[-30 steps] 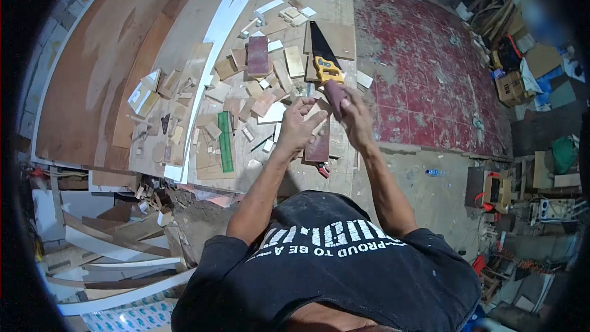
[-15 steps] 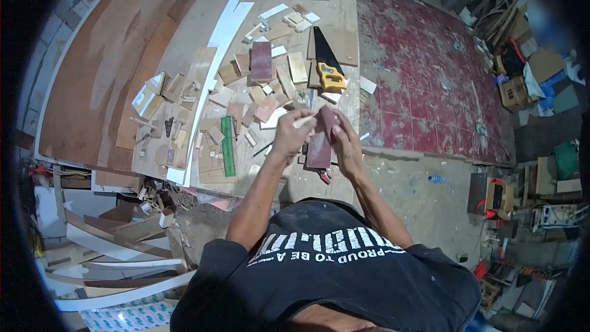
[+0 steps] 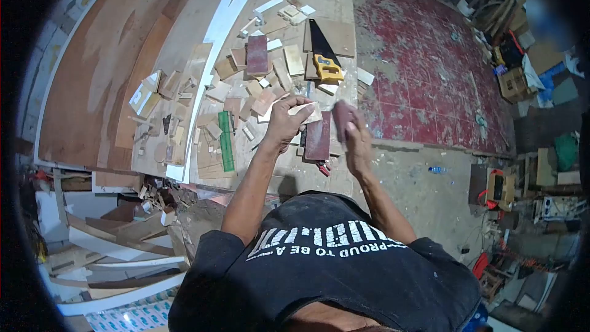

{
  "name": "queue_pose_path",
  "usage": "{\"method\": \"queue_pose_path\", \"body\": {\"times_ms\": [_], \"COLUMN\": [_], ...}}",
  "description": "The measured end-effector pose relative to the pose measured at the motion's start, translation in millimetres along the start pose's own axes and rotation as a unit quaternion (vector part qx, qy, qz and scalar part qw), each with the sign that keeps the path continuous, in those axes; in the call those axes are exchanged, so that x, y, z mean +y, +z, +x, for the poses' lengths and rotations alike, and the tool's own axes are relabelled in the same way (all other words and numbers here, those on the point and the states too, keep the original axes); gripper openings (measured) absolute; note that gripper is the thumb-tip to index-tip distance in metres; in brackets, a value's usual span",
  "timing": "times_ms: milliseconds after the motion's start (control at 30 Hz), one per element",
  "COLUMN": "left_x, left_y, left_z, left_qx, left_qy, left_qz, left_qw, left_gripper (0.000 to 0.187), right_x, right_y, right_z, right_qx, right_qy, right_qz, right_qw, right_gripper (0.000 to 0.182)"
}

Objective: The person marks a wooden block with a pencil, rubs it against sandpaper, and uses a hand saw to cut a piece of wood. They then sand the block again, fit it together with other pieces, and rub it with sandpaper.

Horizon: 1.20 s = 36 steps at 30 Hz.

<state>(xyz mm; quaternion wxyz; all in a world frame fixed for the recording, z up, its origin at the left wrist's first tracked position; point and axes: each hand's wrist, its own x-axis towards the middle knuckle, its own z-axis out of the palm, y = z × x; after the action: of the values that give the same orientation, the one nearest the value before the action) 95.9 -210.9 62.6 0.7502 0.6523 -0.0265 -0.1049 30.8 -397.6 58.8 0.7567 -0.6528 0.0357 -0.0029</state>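
Note:
Pinched in my left hand [image 3: 287, 124] is a small pale wood piece [image 3: 309, 112], held over the workbench. My right hand [image 3: 357, 146] grips a dark red sanding block [image 3: 343, 118], slightly blurred, off to the right of the wood piece and apart from it. Between the two hands a second reddish sanding block [image 3: 318, 138] lies on the bench near its front edge. Just below that block, something small and red [image 3: 323, 168] sticks out. A third reddish block [image 3: 257, 55] rests farther back among the scraps.
A handsaw with a yellow handle [image 3: 328, 68] lies at the bench's right side. Several wood offcuts [image 3: 294, 60] cover the middle. A green ruler [image 3: 227, 141] and a long white strip [image 3: 215, 40] lie to the left. Red floor [image 3: 424, 80] stretches beyond the bench.
My right hand has moved right with the sanding block, away from the wood piece. The piece in my left hand now shows its broad face, and more of the block below is visible.

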Motion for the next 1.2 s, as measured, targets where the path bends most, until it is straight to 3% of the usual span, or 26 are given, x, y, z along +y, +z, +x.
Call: {"method": "queue_pose_path", "body": {"times_ms": [33, 67, 100, 200, 367, 500, 533, 567, 633, 700, 733, 833, 900, 1000, 1067, 1100, 1167, 1200], "left_x": [3, 5, 7, 5, -2, 3, 5, 9, 22, 32, 32, 32, 30, 25, 12, 11, 16, 9], "left_y": [4, 9, 15, 15, 13, 11, 2, -8, -16, -16, -18, -9, -4, -1, 3, 3, -3, -9], "left_z": [-1, -1, -5, -11, -11, -3, -2, 2, -3, -2, -3, -6, -6, -11, -12, -13, -12, -9], "left_qx": [-0.019, -0.026, -0.013, 0.015, -0.029, 0.046, 0.05, 0.056, 0.051, 0.03, -0.006, -0.041, -0.049, -0.06, -0.058, -0.054, -0.031, -0.03], "left_qy": [0.001, 0.002, 0.004, 0.019, 0.067, -0.004, 0.0, 0.008, -0.002, -0.004, -0.004, -0.016, -0.021, 0.025, 0.007, -0.002, -0.002, 0.052], "left_qz": [-0.011, -0.011, 0.012, 0.03, 0.09, -0.036, -0.053, -0.069, -0.036, 0.02, 0.03, 0.006, 0.032, 0.112, 0.085, 0.06, 0.102, 0.131], "left_qw": [1.0, 1.0, 1.0, 0.999, 0.993, 0.998, 0.997, 0.996, 0.998, 0.999, 1.0, 0.999, 0.998, 0.992, 0.995, 0.997, 0.994, 0.99], "left_gripper": [0.016, 0.016, 0.015, 0.014, 0.012, 0.013, 0.013, 0.012, 0.012, 0.018, 0.017, 0.02, 0.022, 0.023, 0.024, 0.024, 0.023, 0.021], "right_x": [0, 10, -2, 1, 6, -15, 14, 22, 20, 32, 3, -15, -8, -12, -21, -33, -39, -32], "right_y": [7, 20, 22, 27, 21, 31, 28, 23, 16, 1, 1, 5, 22, 39, 39, 41, 32, 30], "right_z": [2, 8, 20, 33, 43, 14, -2, -19, -37, -5, 4, 17, 20, 38, 63, 67, 63, 55], "right_qx": [-0.03, 0.009, -0.003, -0.007, 0.0, -0.004, 0.009, -0.033, -0.092, 0.053, 0.077, 0.028, 0.032, 0.065, 0.096, 0.109, 0.139, 0.118], "right_qy": [0.02, -0.076, -0.1, -0.063, -0.122, 0.001, -0.107, -0.135, 0.048, 0.0, -0.019, -0.101, -0.271, -0.301, -0.328, -0.296, -0.274, -0.335], "right_qz": [-0.013, -0.004, -0.05, 0.029, -0.074, -0.089, -0.135, -0.211, -0.13, 0.154, 0.157, -0.061, -0.334, -0.368, -0.395, -0.367, -0.407, -0.38], "right_qw": [0.999, 0.997, 0.994, 0.998, 0.99, 0.996, 0.985, 0.968, 0.986, 0.987, 0.984, 0.993, 0.902, 0.877, 0.853, 0.875, 0.86, 0.854], "right_gripper": [0.053, 0.051, 0.052, 0.052, 0.052, 0.051, 0.05, 0.05, 0.058, 0.058, 0.057, 0.049, 0.047, 0.046, 0.043, 0.041, 0.04, 0.041]}}
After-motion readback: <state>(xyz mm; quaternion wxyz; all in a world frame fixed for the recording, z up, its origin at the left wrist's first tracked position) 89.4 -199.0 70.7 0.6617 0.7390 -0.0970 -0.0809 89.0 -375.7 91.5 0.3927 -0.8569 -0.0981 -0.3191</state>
